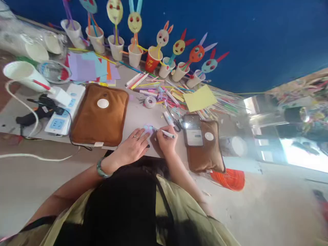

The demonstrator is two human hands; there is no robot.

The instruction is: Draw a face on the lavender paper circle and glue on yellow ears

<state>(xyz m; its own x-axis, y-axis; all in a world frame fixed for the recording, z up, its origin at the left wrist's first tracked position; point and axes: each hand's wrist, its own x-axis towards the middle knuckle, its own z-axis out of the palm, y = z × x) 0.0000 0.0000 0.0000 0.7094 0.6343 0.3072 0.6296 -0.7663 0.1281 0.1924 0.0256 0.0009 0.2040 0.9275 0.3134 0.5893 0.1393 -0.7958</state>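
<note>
My left hand (134,145) lies flat on the table with its fingers spread, pressing down a small pale paper piece (148,128); a ring and a green bangle show on it. My right hand (166,139) is closed on a white pen (167,133), whose tip rests by the paper piece. Both hands work at the near edge of the grey table (135,114), between two brown pads.
A large brown pad (99,116) lies left, a smaller one (205,150) with a phone (193,130) right. Straws, tape roll (150,101), yellow paper (200,98), scissors lie behind. Paper cups with rabbit faces (135,51) line the blue wall. Power strip (65,109), glue gun (38,112) far left.
</note>
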